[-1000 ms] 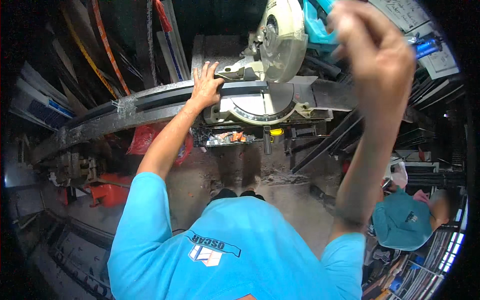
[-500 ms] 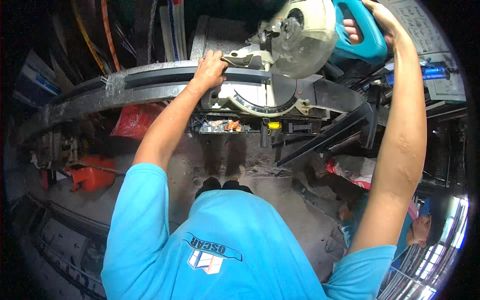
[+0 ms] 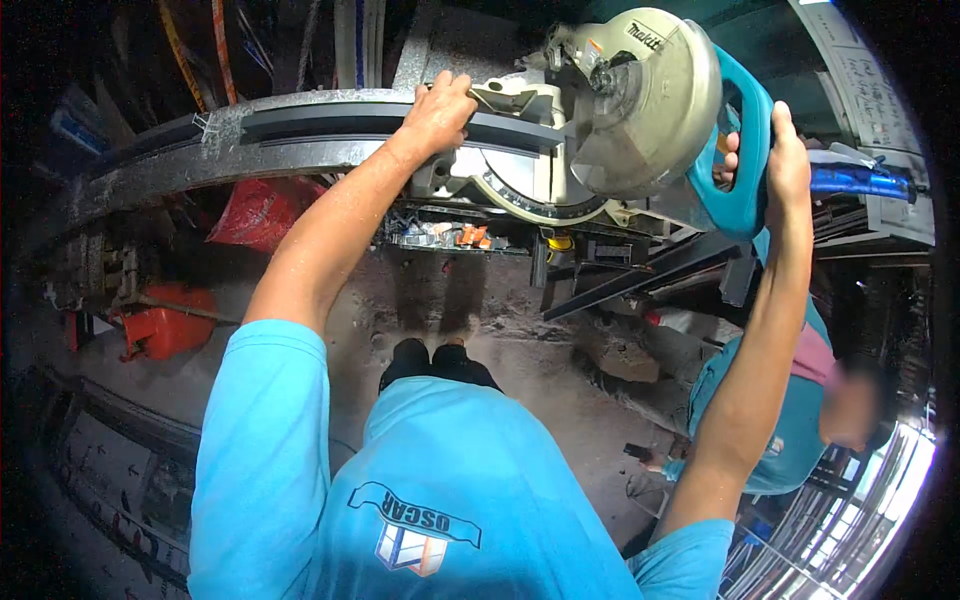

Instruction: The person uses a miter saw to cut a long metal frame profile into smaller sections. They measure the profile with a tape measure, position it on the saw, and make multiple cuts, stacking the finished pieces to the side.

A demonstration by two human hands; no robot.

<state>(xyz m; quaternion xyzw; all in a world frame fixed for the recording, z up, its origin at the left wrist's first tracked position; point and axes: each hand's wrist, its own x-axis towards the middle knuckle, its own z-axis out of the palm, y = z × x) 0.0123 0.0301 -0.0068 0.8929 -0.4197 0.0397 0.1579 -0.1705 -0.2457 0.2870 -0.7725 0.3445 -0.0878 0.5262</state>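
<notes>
Two bare hands at work. Right hand (image 3: 785,170), 2 o'clock: raised and blurred 1.0 s ago; now closed around the teal plastic loop handle (image 3: 740,214), fingertips showing through the opening. Handle and the cream, rounded saw housing (image 3: 650,120), 1 o'clock, appear lower and larger than 0.5 s ago.

Left hand (image 3: 440,112), just before 12 o'clock: on the same bar as in both earlier frames, fingers bent over it; whether clamped or only pressing, cannot tell. That dark grey, straight-edged bar (image 3: 330,120) runs from 10 to 1 o'clock along a scuffed, white-flecked grey metal bench (image 3: 300,155), its end near the housing. Below the bar end: cream saw base (image 3: 515,200) with curved dark rim.

Co-worker in a teal shirt (image 3: 795,415), between 3 and 4 o'clock: more of the torso shows than 0.5 s ago.

Also noted: crinkled red bag (image 3: 262,215), 10 o'clock; smooth orange-red container (image 3: 168,325), 9 o'clock.
</notes>
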